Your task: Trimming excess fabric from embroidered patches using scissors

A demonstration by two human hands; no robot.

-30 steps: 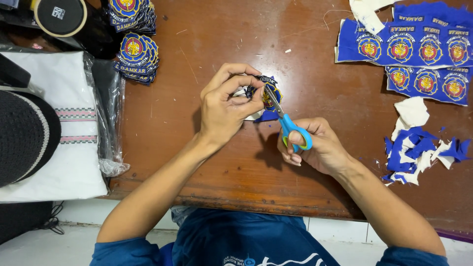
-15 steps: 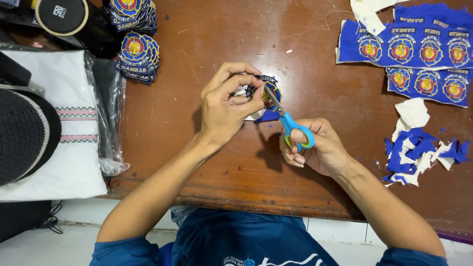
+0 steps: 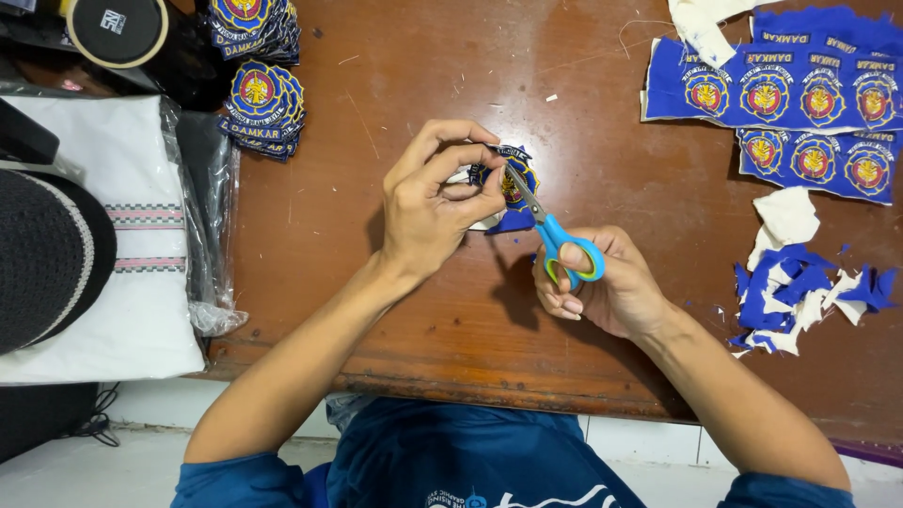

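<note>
Worn brown wooden tabletop (image 3: 395, 310), scratched, seen from above, with a white tiled floor below its near edge. Left hand (image 3: 435, 202) is raised over mid-table, its fingers (image 3: 461, 155) pinched close around a round blue embroidered patch with a yellow and red centre (image 3: 515, 183); white backing shows under the thumb. Right hand (image 3: 602, 287) works small scissors with blue and green plastic handles (image 3: 555, 235), thumb and fingers closed through the loops, blades angled up-left and biting at the patch's edge. How far the blades stand apart is too small to tell.

Around them:
- two stacks of finished round blue patches (image 3: 263, 103) at the upper left
- uncut blue cloth sheets of embroidered emblems (image 3: 781, 94) at the upper right
- heap of blue and white cloth trimmings (image 3: 800, 296) right of the scissor hand
- folded white cloth in clear plastic wrap (image 3: 122, 245) and a dark knitted cap (image 3: 47, 254) at far left

Judgement: trimming is mid-way, with excess blue margin remaining on the patch's lower side. Next cut calls for the left fingers to turn the patch slightly so the blades follow the curved border without nicking the stitching.
</note>
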